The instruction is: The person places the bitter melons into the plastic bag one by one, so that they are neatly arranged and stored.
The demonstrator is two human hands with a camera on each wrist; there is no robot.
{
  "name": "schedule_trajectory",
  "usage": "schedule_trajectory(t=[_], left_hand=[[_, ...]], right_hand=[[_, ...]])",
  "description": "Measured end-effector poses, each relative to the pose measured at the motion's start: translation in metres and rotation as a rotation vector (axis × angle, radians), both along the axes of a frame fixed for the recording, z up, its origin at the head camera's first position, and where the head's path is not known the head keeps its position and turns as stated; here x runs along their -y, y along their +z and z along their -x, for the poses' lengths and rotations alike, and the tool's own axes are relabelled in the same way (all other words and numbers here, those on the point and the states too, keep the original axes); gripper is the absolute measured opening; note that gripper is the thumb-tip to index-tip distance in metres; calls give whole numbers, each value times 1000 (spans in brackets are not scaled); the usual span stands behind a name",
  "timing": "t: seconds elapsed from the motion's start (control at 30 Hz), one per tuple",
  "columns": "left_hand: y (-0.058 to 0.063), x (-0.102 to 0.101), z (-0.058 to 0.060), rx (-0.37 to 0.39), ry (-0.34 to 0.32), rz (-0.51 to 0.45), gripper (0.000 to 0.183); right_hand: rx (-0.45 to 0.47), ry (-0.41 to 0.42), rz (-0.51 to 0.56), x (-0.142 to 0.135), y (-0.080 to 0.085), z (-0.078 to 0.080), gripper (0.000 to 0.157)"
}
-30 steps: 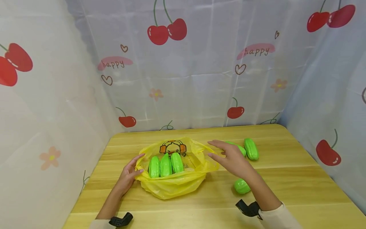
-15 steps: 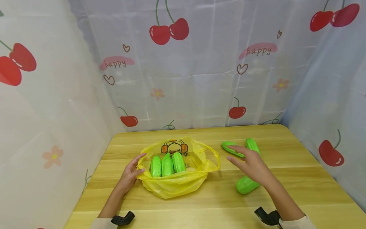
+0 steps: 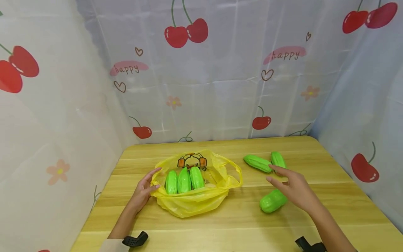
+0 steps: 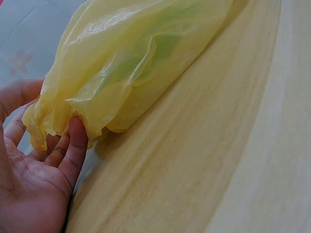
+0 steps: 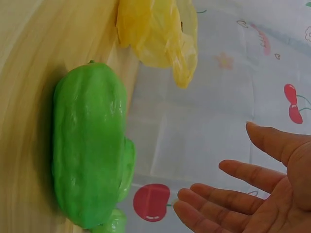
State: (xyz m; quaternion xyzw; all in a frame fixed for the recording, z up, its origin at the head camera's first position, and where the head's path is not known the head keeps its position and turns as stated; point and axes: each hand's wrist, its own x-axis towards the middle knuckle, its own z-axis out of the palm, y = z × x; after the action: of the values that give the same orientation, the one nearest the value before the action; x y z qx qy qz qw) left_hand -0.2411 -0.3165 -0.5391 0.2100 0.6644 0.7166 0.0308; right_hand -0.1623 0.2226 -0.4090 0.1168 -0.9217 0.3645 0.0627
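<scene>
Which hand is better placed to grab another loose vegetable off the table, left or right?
Right, I'd say. The right hand is empty and close to the three loose vegetables, while the left hand holds the bag on its other side.

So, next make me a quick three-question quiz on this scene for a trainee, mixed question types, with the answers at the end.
1. Count: how many green gourds show inside the yellow bag?

2. True or false: the right hand holds nothing.

3. Choose: where is the left hand on the bag?
A) At the printed cartoon
B) At the person's left side of the bag
C) At the loop on the person's right

Key: 1. Three. 2. True; its palm shows bare. 3. B.
</scene>
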Motion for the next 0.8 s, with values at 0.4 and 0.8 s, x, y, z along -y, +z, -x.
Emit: schedule_trajectory(t=[0.4, 0.8], left_hand=[[-1, 1, 1, -4, -12, -14, 63], [-1, 0, 1, -17, -14, -9, 63]], right_hand=[[52, -74, -73, -23, -15, -15, 58], [136, -94, -98, -36, -29, -18, 61]])
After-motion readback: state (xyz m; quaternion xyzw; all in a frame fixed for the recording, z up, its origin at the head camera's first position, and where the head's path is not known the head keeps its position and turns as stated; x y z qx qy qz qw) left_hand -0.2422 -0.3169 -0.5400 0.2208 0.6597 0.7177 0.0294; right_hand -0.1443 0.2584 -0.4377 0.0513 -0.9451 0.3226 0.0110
